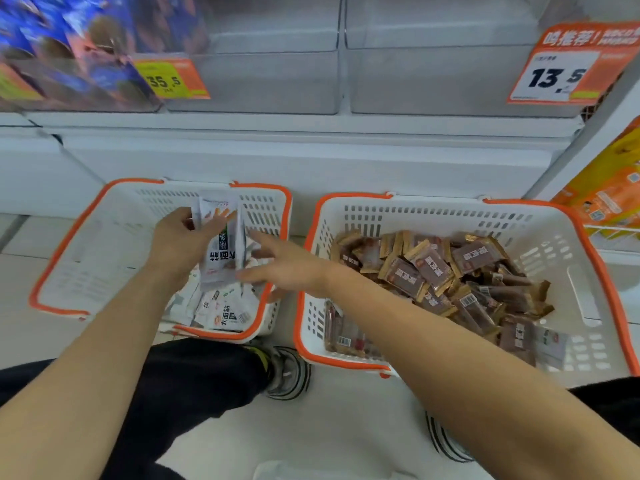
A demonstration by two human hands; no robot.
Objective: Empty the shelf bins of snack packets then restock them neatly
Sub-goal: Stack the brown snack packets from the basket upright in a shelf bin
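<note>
My left hand (178,239) grips a small stack of white snack packets (221,249) upright above the left white basket (69,251) with the orange rim. More white packets (221,311) lie in that basket's near corner. My right hand (282,266) reaches across to the stack with straight fingers, touching its right side. The right basket (568,271) holds several brown snack packets (433,271). Two clear shelf bins (263,77) (433,77) above stand without packets.
A bin with blue packets (65,53) sits at the upper left. Price tags reading 35.5 (171,79) and 13.5 (561,71) hang on the bin fronts. Orange boxes (609,188) stand at right. My shoes (289,372) are on the pale floor between the baskets.
</note>
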